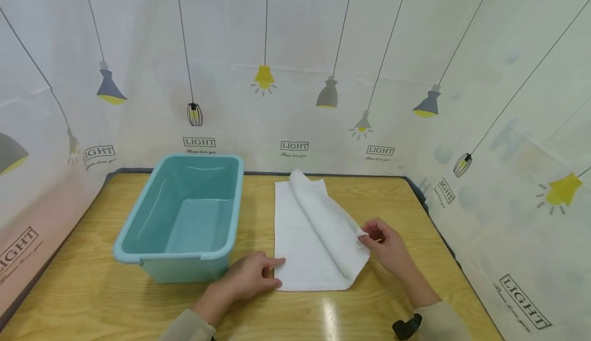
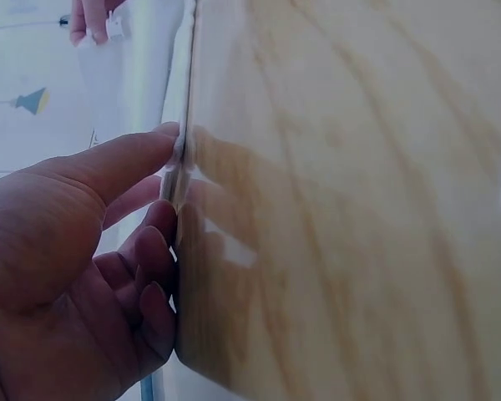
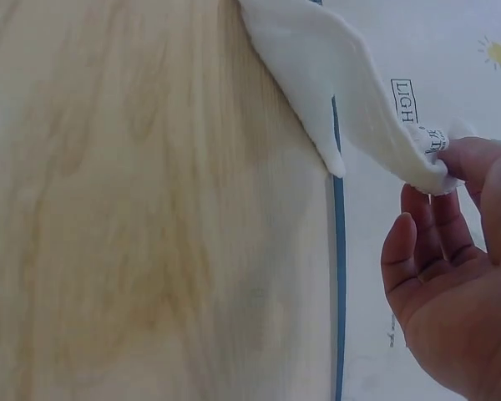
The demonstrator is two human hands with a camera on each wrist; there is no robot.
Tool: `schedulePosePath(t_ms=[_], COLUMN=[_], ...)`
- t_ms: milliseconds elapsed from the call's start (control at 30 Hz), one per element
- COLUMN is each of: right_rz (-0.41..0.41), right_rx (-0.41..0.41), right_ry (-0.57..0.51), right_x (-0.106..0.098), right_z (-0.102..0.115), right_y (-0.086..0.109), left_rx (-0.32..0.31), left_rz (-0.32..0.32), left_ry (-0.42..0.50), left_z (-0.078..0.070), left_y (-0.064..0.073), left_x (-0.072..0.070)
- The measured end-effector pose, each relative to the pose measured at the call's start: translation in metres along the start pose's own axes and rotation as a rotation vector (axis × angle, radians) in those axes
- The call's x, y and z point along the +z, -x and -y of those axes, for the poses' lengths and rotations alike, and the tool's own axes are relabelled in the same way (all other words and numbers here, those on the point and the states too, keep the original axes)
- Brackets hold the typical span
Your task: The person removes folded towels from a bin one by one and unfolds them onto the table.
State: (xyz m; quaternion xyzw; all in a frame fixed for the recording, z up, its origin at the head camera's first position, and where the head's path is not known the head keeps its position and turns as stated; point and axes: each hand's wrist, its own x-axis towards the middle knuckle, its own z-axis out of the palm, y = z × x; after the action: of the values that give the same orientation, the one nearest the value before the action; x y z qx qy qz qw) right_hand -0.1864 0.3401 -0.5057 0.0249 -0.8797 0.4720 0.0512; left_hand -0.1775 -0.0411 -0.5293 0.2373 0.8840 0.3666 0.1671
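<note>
A white towel [image 1: 300,248] lies on the wooden table, its right part lifted and turned over in a loose diagonal fold. My right hand [image 1: 388,246] pinches the raised right corner between thumb and fingers. In the right wrist view a small printed label [image 3: 434,138] shows beside the pinched corner, and the towel hangs from the right hand [image 3: 459,267]. At the towel's lower left corner, my left hand [image 1: 251,275] rests with index finger and thumb on its edge. The left wrist view shows the left hand [image 2: 83,242] low against the table, its other fingers bent.
A light blue plastic basin [image 1: 198,228] stands left of the towel, close behind the left hand, with a bare floor inside. The wooden table [image 1: 383,300] has a dark edge. White curtains [image 1: 304,33] printed with lamps surround it at the back and sides.
</note>
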Motion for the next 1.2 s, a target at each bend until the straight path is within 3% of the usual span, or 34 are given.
schedulePosePath(t_ms=[433, 700, 1000, 1200], right_rz=[-0.086, -0.104, -0.014, 0.057], right_rx=[0.070, 0.190, 0.381, 0.350], right_ry=[0.029, 0.040, 0.087, 0.167], right_x=[-0.029, -0.042, -0.051, -0.056], right_z=[-0.013, -0.018, -0.026, -0.032], right_y=[0.028, 0.042, 0.055, 0.060], left_rx=[-0.036, -0.054, -0.044, -0.035], left_rz=[0.000, 0.003, 0.000, -0.004], left_ry=[0.003, 0.017, 0.013, 0.008], left_z=[-0.003, -0.006, -0.005, -0.003], left_y=[-0.001, -0.002, -0.003, -0.003], left_x=[0.000, 0.000, 0.001, 0.002])
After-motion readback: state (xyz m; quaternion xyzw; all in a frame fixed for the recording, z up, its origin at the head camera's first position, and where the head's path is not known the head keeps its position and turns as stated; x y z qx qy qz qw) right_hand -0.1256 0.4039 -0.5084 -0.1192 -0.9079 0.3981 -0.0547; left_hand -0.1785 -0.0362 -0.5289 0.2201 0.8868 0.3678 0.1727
